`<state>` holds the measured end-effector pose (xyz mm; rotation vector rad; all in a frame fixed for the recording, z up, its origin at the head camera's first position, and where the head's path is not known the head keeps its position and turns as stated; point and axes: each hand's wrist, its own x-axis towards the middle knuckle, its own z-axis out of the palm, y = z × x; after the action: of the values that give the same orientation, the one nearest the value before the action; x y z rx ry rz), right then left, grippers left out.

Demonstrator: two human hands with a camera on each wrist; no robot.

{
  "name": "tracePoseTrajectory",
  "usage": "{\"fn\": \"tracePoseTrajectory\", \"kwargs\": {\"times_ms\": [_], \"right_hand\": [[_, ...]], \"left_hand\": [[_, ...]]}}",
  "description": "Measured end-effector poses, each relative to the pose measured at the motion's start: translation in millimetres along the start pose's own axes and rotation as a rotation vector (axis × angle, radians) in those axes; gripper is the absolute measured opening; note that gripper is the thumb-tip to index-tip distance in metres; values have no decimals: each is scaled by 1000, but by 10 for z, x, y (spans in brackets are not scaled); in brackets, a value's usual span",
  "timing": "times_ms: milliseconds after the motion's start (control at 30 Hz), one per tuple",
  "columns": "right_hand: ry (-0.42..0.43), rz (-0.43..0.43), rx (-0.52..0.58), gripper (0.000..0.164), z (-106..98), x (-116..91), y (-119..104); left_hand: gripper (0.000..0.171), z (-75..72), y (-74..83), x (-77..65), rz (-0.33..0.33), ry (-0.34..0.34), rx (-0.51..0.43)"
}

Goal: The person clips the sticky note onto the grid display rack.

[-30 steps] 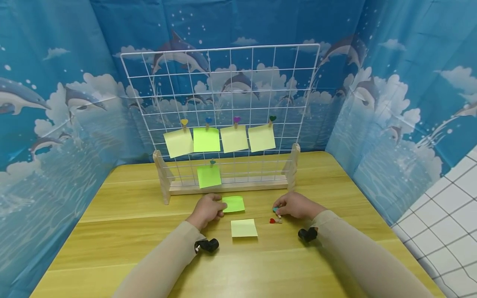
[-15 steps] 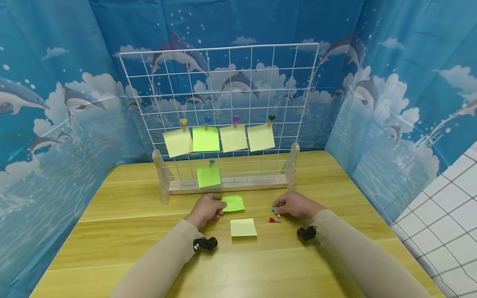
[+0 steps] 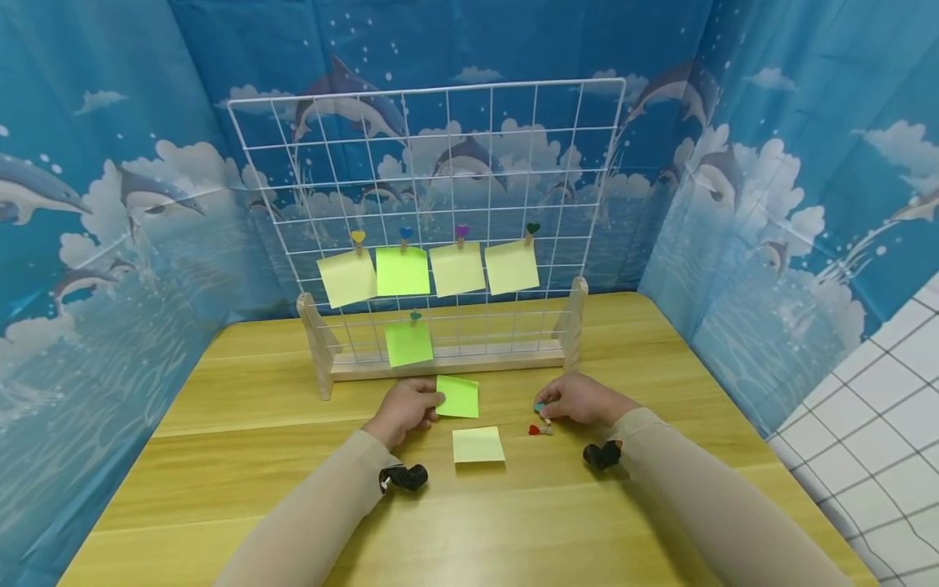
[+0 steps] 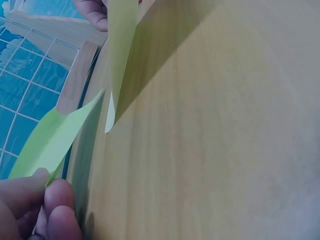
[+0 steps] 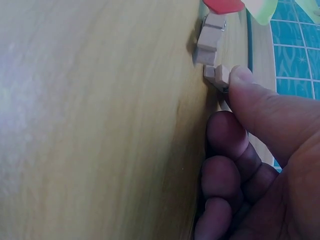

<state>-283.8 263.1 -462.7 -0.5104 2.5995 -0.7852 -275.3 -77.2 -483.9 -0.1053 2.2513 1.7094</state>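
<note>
My left hand point(image 3: 406, 408) pinches a bright green sticky note point(image 3: 458, 397) by its left edge, between thumb and fingers. In the left wrist view that note stands tilted up from the table, slightly curved. Farther right, my right hand point(image 3: 583, 399) has thumb and fingertips on a small wooden clothespin point(image 5: 221, 76) with a blue heart point(image 3: 540, 407), low over the table. Just in front lies a second clothespin with a red heart point(image 3: 533, 430). A pale yellow sticky note point(image 3: 478, 445) lies between the hands, its front edge lifted.
Behind the hands stands a white wire grid on a wooden base point(image 3: 447, 360). Several notes hang on it from heart clothespins, including a pale yellow note point(image 3: 347, 278) at left and a lower green note point(image 3: 409, 344). A dolphin-print curtain point(image 3: 88, 204) surrounds the table.
The green note in my left hand has tilted up, its far edge rising from the table. My right hand stays at the blue-heart clothespin. The head view has shifted slightly.
</note>
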Motion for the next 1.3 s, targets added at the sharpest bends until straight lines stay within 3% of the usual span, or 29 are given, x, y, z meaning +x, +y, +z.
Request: {"fn": "tracePoseTrajectory", "kwargs": {"times_ms": [200,567,800,967,1300], "right_hand": [[0,6,-10,15,-14,-6,-18],[-2,-13,-3,12,1,-9,-10],[3,-12,1,13,0,-18,7],[0,-9,7,13,12,-5,11],[2,-1,11,15,6,-18,2]], "left_hand": [[40,3,-6,14,-4,11,0],[44,-27,30,17,0,-29,-53],[28,30,101,7,66,-18,0],[19,53,184,9,104,-18,-53],[20,66,398,9,162,25,-117]]}}
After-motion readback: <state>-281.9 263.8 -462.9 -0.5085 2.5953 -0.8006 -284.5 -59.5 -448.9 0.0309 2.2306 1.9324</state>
